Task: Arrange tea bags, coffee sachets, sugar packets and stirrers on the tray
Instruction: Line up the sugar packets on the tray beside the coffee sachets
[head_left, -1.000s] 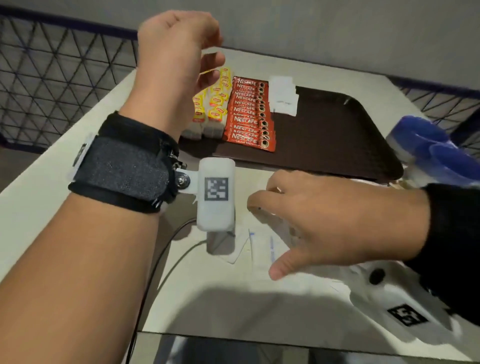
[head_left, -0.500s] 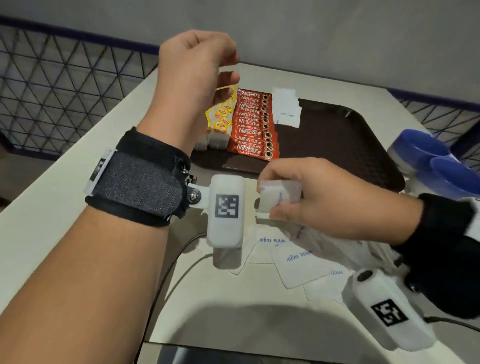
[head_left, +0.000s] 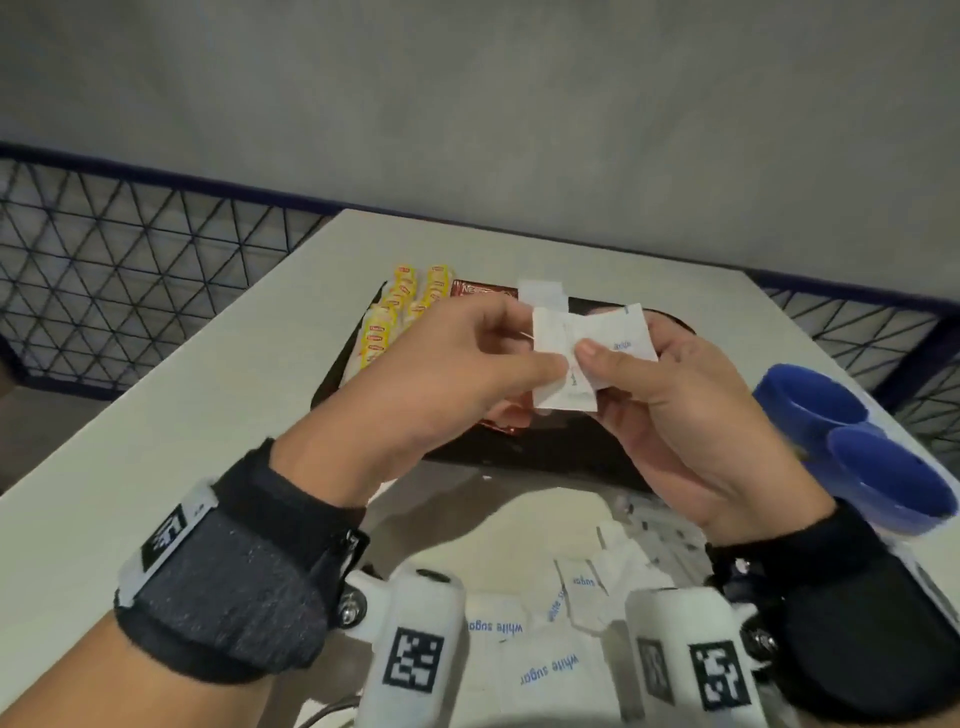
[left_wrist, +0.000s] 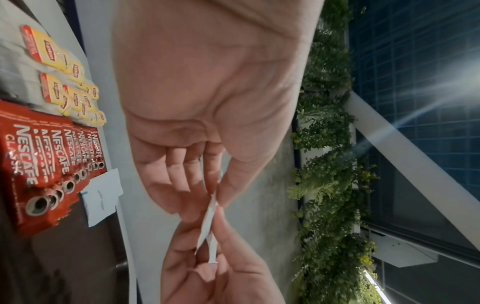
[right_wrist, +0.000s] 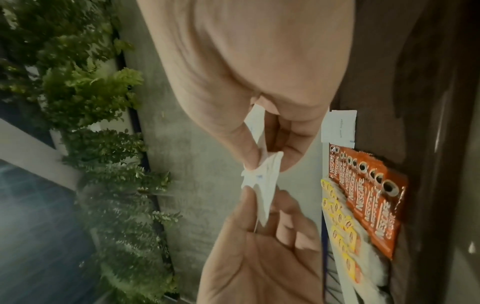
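Paper packets: white sugar packets (head_left: 592, 358) are held up in the air over the tray, pinched between both hands; how many are in the bunch I cannot tell, at least two.
Left hand: the left hand (head_left: 457, 374) has thumb and forefinger closed on the left edge of the bunch, the other fingers loosely curled behind it.
Right hand: the right hand (head_left: 675, 405) pinches the right side, thumb on the near face, fingers behind.
Tray: the dark brown tray (head_left: 587, 457) lies at 12 o'clock from the person on the pale table (head_left: 218, 415).
Already placed: yellow tea bags (head_left: 405, 312) sit at about 10 o'clock on the tray, red coffee sachets (left_wrist: 52, 156) just beside them, and one sugar packet (left_wrist: 101, 197) touches the sachets' far end.
Loose stock: more sugar packets on the table (head_left: 545, 670) lie at 6 o'clock, between the wrists.
Off to the side: blue cups (head_left: 852, 441) stand at 3 o'clock; no stirrers are plainly visible.
Handling: these packets look very light, thin and floppy, with loose grains that shift inside; they likely slide over one another and crease easily.
Where to hold: a light pinch on the flat sealed edges seems best, squaring the stack before laying it beside the one already down.
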